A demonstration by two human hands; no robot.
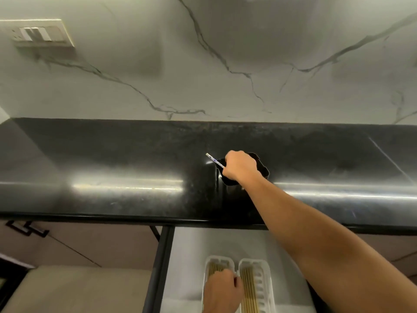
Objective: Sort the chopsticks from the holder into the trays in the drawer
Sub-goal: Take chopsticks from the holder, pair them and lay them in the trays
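A black chopstick holder (262,169) stands on the black countertop, largely covered by my right hand (240,166). That hand is closed around a white chopstick with blue marks (214,160), whose end sticks out up and to the left of the fist. Below, in the open drawer, two white trays lie side by side: the left tray (217,262) and the right tray (262,281), both holding golden chopsticks (248,290). My left hand (222,292) rests curled over the left tray, its fingers closed; what it grips is hidden.
The glossy black countertop (112,168) runs across the view with a marble backsplash behind. A switch plate (38,33) sits on the wall at upper left. The drawer's dark frame edge (161,263) runs down beside a white liner (187,267).
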